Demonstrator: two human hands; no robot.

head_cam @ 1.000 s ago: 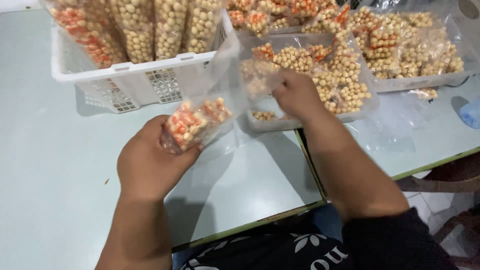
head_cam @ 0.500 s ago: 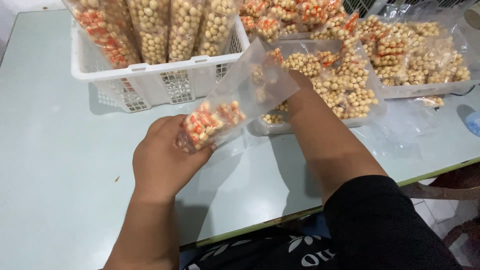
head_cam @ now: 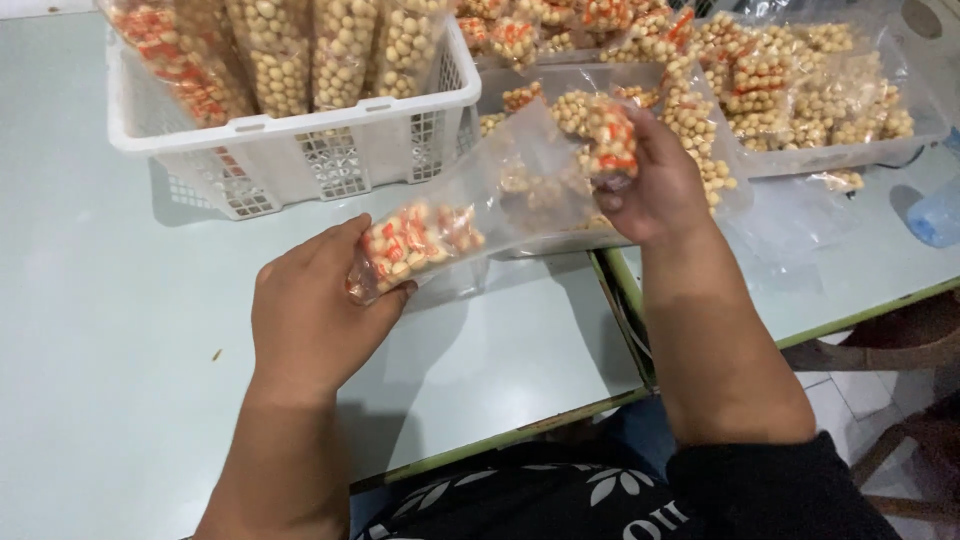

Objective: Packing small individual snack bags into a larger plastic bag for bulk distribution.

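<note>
Gripping, head view, both hands engaged on one item.

Left hand: grip closed around the filled bottom end of a long clear plastic bag, thumb and fingers pinching the loaded part so the contents stay packed at that end. Contents there: small round beige snack balls mixed with orange-red ones.

Right hand: grip closed on a handful of the same beige and orange-striped balls, held at the bag's upper, open end. Judged: the handful sits at the mouth because that is where a bag of this kind takes its filling; whether the fingers also pinch the film cannot be told.

Bag, position: held in the air just above the pale desk, between the two hands, in front of the trays. Long axis: slanted, low at the left hand, rising up and to the right toward the right hand. Closed filled end points down-left; mouth points up-right.

Surroundings: white slotted plastic basket, beyond the left hand, holding upright filled bags of the same snack. Shallow clear tray behind the right hand, heaped with loose balls. Further tray at far right, stocked with small packed bundles. Spare empty clear bags lying flat on the desk, right of the forearm.
</note>
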